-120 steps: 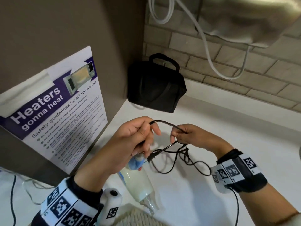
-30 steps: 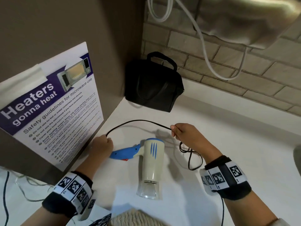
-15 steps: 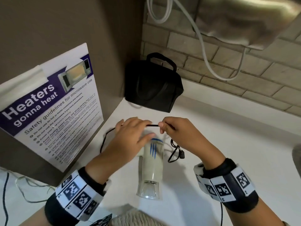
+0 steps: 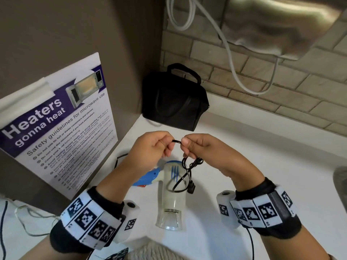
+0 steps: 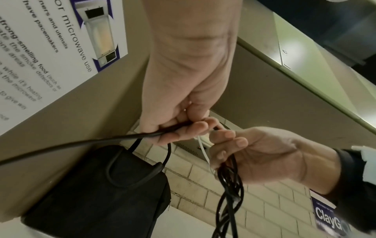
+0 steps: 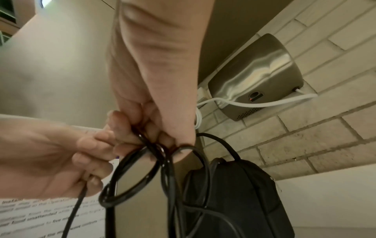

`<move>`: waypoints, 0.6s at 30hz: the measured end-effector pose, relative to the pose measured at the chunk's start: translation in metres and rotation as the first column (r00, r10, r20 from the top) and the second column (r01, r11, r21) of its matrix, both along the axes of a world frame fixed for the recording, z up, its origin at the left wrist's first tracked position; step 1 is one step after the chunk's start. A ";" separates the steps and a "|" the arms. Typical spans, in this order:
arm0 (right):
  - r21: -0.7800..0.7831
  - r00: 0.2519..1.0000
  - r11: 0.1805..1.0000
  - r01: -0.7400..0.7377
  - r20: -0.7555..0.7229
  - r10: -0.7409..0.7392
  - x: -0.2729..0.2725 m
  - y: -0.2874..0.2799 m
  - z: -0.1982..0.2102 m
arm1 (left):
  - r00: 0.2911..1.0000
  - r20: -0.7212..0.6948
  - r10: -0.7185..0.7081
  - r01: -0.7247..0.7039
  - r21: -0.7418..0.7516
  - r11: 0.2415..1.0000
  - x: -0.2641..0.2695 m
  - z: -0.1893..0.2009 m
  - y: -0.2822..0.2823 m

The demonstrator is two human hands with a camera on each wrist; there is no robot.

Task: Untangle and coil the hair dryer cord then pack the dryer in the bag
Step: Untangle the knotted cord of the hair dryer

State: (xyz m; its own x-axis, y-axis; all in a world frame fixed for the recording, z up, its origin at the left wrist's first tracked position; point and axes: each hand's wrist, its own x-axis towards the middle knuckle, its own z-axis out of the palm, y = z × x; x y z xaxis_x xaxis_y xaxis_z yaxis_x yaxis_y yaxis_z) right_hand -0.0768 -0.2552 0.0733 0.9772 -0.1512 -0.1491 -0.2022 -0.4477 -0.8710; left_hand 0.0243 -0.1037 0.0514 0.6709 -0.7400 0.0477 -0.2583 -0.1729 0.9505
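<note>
A cream hair dryer (image 4: 173, 196) with a blue handle (image 4: 148, 177) lies on the white counter, nozzle toward me. Its black cord (image 4: 189, 166) hangs in tangled loops from my right hand (image 4: 201, 147), which grips the bundle; the plug (image 4: 191, 188) dangles over the dryer body. My left hand (image 4: 155, 147) pinches the cord right beside it, a short stretch bridging the two hands. In the wrist views the cord (image 5: 230, 182) (image 6: 142, 173) drops in loops below the curled fingers. The black bag (image 4: 174, 102) stands zipped in the corner behind.
A microwave safety poster (image 4: 56, 128) leans on the brown panel at left. A steel hand dryer (image 4: 281, 25) with a white cable (image 4: 231, 59) hangs on the brick wall above. The white counter (image 4: 262, 156) runs off to the right. A knitted item (image 4: 150, 252) lies at the near edge.
The hands went from wide apart with the cord stretched between them to close together above the dryer. The gathered loops and plug now hang from the right hand.
</note>
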 end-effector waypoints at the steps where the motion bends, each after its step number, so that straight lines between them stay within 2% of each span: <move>1: 0.006 1.000 1.000 -0.003 0.005 0.003 0.001 0.000 0.000 | 1.000 -0.025 0.011 -0.012 -0.031 0.999 0.001 -0.002 0.001; 9: -0.101 1.000 0.995 -0.013 -0.028 0.010 -0.003 -0.005 -0.007 | 0.959 -0.256 0.122 -0.190 -0.259 0.947 0.018 0.001 0.006; 13: -0.142 0.997 0.990 0.008 -0.080 -0.020 -0.008 -0.011 -0.018 | 0.864 -0.486 0.133 -0.332 -0.349 0.877 0.033 0.003 0.010; 18: -0.226 0.990 0.974 0.005 -0.134 -0.036 -0.013 -0.016 -0.031 | 0.794 -0.596 0.120 -0.416 -0.390 0.822 0.042 0.006 0.015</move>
